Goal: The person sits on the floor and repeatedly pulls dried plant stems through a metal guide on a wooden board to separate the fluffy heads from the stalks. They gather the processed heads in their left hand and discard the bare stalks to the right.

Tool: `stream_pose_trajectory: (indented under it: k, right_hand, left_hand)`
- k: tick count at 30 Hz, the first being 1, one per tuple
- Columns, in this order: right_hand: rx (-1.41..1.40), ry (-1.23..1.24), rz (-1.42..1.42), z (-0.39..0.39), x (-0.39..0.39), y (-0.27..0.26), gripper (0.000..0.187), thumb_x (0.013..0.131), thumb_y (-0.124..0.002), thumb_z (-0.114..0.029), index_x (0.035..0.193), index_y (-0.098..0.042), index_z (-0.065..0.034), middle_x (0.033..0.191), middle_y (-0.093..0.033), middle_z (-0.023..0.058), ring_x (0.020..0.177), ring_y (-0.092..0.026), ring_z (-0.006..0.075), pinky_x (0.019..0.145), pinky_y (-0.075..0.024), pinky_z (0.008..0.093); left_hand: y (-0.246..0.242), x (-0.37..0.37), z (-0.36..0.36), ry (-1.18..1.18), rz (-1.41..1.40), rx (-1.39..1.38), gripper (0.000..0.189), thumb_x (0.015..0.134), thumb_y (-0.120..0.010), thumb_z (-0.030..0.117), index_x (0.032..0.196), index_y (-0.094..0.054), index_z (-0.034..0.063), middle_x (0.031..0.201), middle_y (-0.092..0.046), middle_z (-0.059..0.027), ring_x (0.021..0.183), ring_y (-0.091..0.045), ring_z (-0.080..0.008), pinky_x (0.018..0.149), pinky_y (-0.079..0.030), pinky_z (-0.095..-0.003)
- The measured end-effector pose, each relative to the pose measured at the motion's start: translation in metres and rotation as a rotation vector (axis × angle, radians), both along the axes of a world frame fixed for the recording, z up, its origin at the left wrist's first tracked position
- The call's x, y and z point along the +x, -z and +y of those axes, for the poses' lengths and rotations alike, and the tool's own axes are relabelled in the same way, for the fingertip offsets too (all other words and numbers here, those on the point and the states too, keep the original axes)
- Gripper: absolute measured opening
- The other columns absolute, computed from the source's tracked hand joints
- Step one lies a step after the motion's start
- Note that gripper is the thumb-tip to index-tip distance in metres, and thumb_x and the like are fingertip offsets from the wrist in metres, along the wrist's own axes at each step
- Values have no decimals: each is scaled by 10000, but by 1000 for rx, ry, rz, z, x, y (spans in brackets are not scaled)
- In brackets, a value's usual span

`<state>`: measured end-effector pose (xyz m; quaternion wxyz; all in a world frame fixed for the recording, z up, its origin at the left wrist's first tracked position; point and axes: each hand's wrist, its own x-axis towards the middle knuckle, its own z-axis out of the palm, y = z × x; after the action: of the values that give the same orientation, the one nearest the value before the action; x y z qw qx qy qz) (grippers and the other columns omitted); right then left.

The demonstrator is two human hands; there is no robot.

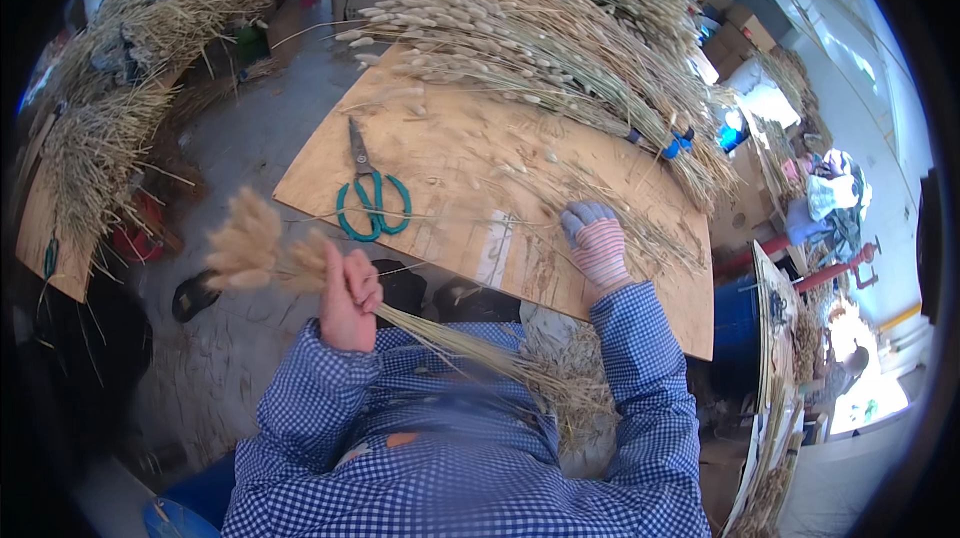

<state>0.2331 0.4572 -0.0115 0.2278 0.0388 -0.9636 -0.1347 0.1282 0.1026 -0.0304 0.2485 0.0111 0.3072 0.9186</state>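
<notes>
My left hand (351, 290), bare, is shut on a bunch of dried bunny-tail grass (244, 241); its fluffy heads point left, and its stems run down to the right across my checked smock. My right hand (596, 241), in a striped glove with grey fingertips, is at the wooden board among loose stems (637, 219). A thin stem reaches its fingers; whether they grip it is not clear. Scissors with teal handles (373, 204) lie on the board's left part, blades pointing up and away from me.
Large bundles of dried bunny-tail grass (510, 27) cover the far side of the wooden board (450, 132), with a blue tie (677, 144) near their stem ends. More dried stems (97, 163) are heaped at the left. A blue barrel (735, 335) stands beyond the board's right edge.
</notes>
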Motion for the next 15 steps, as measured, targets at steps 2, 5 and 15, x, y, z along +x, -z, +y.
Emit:
stream_pose_trajectory:
  k: [2,5,15]
  right_hand:
    - [3,78,-32,22,8,3,160,777,-606,-144,922,-626,-80,1031,-627,76,979,-581,284,846,-463,404]
    - [34,196,-52,46,23,5,128,781,-598,-140,899,-623,-98,1062,-623,73,1015,-572,277,877,-450,393]
    - [-672,196,40,-29,42,-75,264,818,-598,-96,1074,-608,-35,1098,-619,129,1012,-597,300,864,-484,374]
  left_hand:
    - [-4,0,-7,-51,-9,-26,563,1004,-336,464,549,-280,137,644,-288,32,526,-272,-76,470,-255,-219]
    - [-14,1,-11,-124,22,-37,564,1005,-331,464,548,-266,141,679,-304,25,606,-323,-90,556,-332,-240]
    - [-59,-2,-3,-87,13,138,521,994,-351,480,590,-271,161,535,-260,47,410,-185,-53,374,-151,-218]
